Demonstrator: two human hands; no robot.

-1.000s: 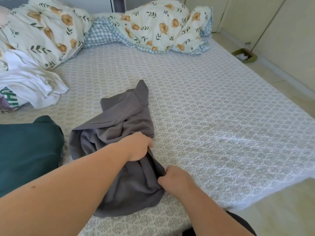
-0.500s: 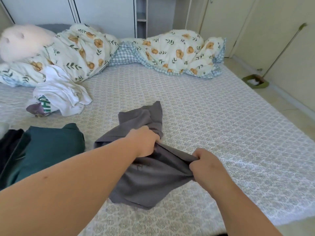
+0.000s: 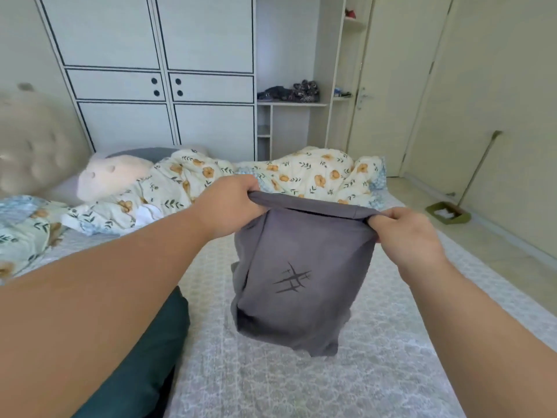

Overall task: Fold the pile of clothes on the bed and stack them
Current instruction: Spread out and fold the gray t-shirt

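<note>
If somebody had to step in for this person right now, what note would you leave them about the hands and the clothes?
Left hand: closed on one top corner of the grey garment.
Right hand: closed on the other top corner.
The grey garment hangs in the air above the bed, printed mark facing you, not yet folded.
A dark green garment lies folded on the bed by the left arm; it looks done.
White clothing lies near the floral quilt, apparently unfolded.
Left: lay the grey one flat, fold it, stack it on the green one, then do the rest.
</note>
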